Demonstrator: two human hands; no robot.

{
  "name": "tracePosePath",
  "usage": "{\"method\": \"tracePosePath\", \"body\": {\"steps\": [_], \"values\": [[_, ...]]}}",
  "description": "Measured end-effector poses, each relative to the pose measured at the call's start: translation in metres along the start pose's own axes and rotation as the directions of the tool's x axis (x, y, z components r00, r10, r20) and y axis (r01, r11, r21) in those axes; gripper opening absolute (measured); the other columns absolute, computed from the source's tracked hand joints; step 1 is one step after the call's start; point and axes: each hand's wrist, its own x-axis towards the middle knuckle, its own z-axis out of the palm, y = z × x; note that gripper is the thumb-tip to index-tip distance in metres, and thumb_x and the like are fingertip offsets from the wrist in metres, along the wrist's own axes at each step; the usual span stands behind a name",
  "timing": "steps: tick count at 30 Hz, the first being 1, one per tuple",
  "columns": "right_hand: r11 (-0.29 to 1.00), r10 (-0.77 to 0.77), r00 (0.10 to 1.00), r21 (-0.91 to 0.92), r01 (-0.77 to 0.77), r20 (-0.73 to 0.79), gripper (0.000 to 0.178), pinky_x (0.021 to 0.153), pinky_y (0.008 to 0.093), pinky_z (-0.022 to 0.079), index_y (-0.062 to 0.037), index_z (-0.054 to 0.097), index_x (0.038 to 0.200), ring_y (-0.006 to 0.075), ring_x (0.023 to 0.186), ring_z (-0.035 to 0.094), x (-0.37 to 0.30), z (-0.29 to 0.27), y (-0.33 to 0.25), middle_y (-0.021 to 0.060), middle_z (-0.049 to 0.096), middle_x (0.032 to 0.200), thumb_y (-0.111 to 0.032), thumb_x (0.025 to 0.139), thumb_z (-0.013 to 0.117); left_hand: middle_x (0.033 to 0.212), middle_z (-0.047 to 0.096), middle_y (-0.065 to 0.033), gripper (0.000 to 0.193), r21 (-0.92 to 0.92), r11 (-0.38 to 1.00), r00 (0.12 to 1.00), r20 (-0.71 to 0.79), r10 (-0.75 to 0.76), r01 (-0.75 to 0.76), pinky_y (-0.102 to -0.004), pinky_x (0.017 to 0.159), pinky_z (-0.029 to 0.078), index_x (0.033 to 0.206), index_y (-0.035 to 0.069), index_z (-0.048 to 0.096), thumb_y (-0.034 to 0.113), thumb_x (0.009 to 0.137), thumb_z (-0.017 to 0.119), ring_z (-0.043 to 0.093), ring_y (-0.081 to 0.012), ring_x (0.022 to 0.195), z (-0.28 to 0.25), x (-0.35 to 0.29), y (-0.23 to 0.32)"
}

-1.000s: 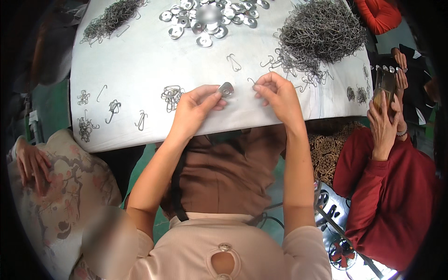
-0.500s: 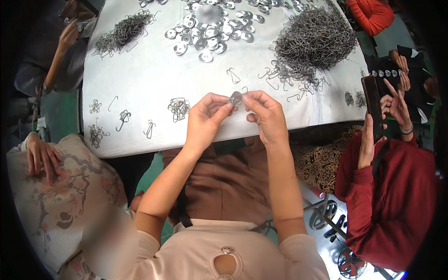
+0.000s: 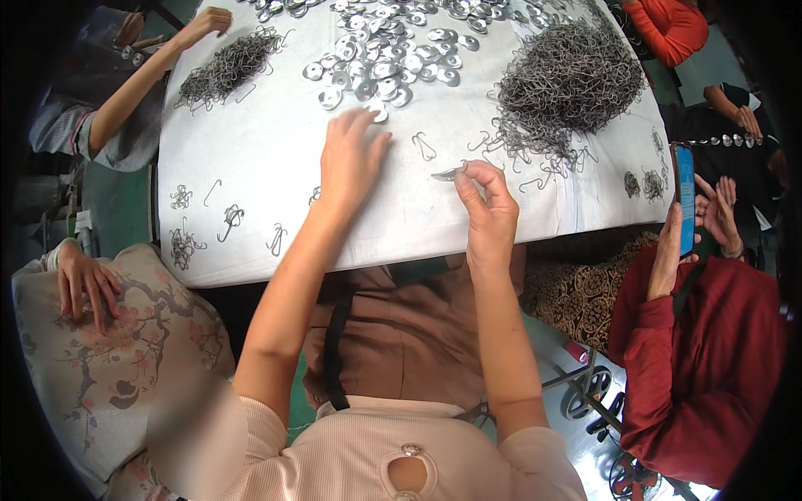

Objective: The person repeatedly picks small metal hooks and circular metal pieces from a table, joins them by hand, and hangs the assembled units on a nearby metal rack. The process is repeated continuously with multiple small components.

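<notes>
My left hand (image 3: 352, 163) stretches forward over the table, fingers extended and thumb apart. Its fingertips are at a shiny silver disc (image 3: 378, 110) on the near edge of a heap of discs (image 3: 380, 63); whether they touch it is unclear. My right hand (image 3: 489, 196) pinches a silver disc (image 3: 447, 175) between thumb and fingers, seen nearly edge-on. A bit of bent wire shows at the pinch. Just beyond, bent wire hooks (image 3: 424, 146) lie on the white cloth.
A large tangled pile of wire hooks (image 3: 572, 79) stands at the right, a smaller pile (image 3: 230, 67) at the far left. Little hook clusters (image 3: 184, 246) lie along the left edge. A co-worker's arm (image 3: 125, 108) reaches over the table. To the right, a person holds a phone (image 3: 685, 196).
My left hand has let go of the disc and moved forward to the heap. My right hand keeps the disc, now tilted edge-on. The left co-worker's hand has reached over the table.
</notes>
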Motion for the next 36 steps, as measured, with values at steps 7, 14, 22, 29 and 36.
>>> {"method": "tracePosePath", "body": {"steps": [7, 14, 22, 29, 36], "values": [[0.940, -0.133, 0.988, -0.304, 0.153, 0.083, 0.010, 0.080, 0.0285, 0.044, -0.0038, 0.068, 0.088, 0.0173, 0.094, 0.055, 0.001, -0.003, -0.001, 0.0055, 0.056, 0.098, -0.009, 0.080, 0.072, 0.091, 0.070, -0.0122, 0.020, -0.166, 0.972, 0.971, 0.199, -0.132, 0.166, -0.0342, 0.077, 0.050, 0.096, 0.002, 0.070, 0.018, 0.089, 0.060, 0.066, -0.0246, 0.083, -0.006, 0.038, -0.007], [0.815, -0.317, 0.932, -0.451, 0.363, 0.178, 0.008, 0.081, 0.0349, 0.043, -0.0056, 0.068, 0.085, 0.0234, 0.093, 0.054, 0.011, 0.018, -0.005, 0.0061, 0.055, 0.095, -0.008, 0.078, 0.071, 0.078, 0.070, -0.0104, 0.024, -0.344, 0.816, 0.803, 0.552, -0.225, 0.464, -0.0262, 0.062, 0.051, 0.098, -0.002, 0.069, 0.017, 0.092, 0.057, 0.065, -0.0129, 0.063, -0.050, 0.025, 0.047], [0.676, -0.411, 0.887, -0.584, 0.450, 0.209, 0.009, 0.077, 0.0392, 0.040, -0.0101, 0.068, 0.084, 0.0252, 0.095, 0.053, 0.012, 0.027, -0.006, 0.0038, 0.055, 0.096, -0.011, 0.076, 0.071, 0.082, 0.069, -0.0117, 0.022, -0.391, 0.790, 0.802, 0.563, -0.201, 0.472, -0.0260, 0.063, 0.053, 0.099, -0.004, 0.068, 0.015, 0.091, 0.060, 0.066, -0.0156, 0.069, -0.057, 0.019, 0.056], [0.516, -0.454, 0.848, -0.695, 0.500, 0.273, 0.014, 0.076, 0.0386, 0.039, -0.0111, 0.067, 0.086, 0.0244, 0.090, 0.053, 0.014, 0.034, -0.003, 0.0035, 0.054, 0.093, -0.010, 0.073, 0.073, 0.093, 0.068, -0.0130, 0.024, -0.393, 0.779, 0.774, 0.608, -0.178, 0.489, -0.0288, 0.070, 0.055, 0.107, -0.006, 0.064, 0.011, 0.091, 0.060, 0.066, -0.0167, 0.081, -0.059, 0.013, 0.042], [0.254, -0.468, 0.791, -0.798, 0.547, 0.394, 0.012, 0.079, 0.0366, 0.037, -0.0124, 0.063, 0.082, 0.0193, 0.087, 0.054, 0.015, 0.038, -0.003, 0.0003, 0.054, 0.086, -0.010, 0.073, 0.071, 0.092, 0.069, -0.0135, 0.023, -0.363, 0.791, 0.747, 0.642, -0.171, 0.493, -0.0285, 0.071, 0.055, 0.107, -0.007, 0.063, 0.009, 0.091, 0.059, 0.066, -0.0162, 0.080, -0.055, 0.015, 0.036]]}}
